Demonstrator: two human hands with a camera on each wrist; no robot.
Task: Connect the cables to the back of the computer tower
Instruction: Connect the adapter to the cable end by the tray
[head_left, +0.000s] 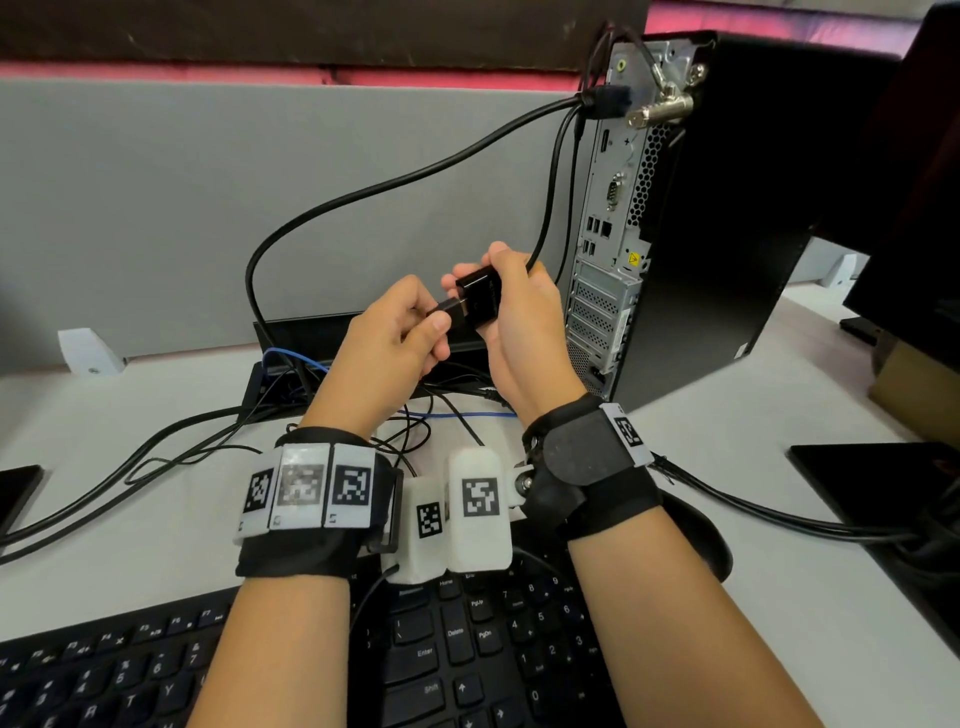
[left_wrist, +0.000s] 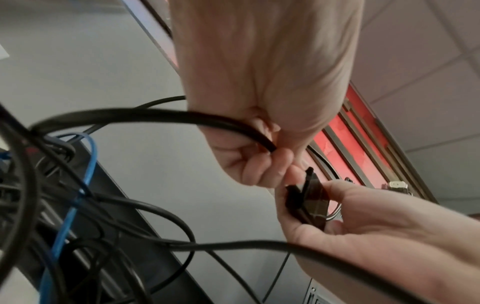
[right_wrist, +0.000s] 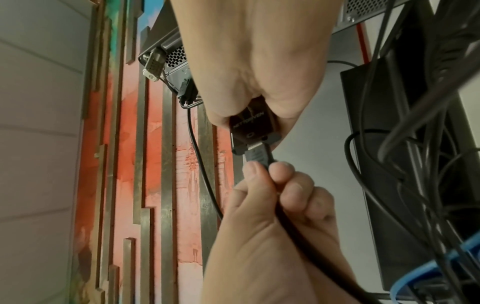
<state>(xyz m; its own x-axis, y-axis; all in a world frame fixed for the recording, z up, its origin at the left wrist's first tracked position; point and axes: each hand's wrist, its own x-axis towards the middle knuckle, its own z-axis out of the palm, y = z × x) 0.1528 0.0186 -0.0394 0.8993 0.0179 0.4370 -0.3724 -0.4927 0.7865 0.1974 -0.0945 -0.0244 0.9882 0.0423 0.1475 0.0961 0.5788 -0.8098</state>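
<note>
While the right hand (head_left: 514, 312) grips the black adapter (head_left: 480, 297) just left of the computer tower (head_left: 691, 208) and the left hand (head_left: 395, 332) pinches the cable plug (right_wrist: 258, 155) at its socket, keep both square, push straight in, avoid twisting.

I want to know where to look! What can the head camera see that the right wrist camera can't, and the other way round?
Only the head view shows the keyboard and the row of sockets down the computer tower.

Only the right wrist view shows the lettering on the small black box and the plug's metal tip at its edge.

Both show the left hand pinching the plug and the right hand holding the box.
</note>
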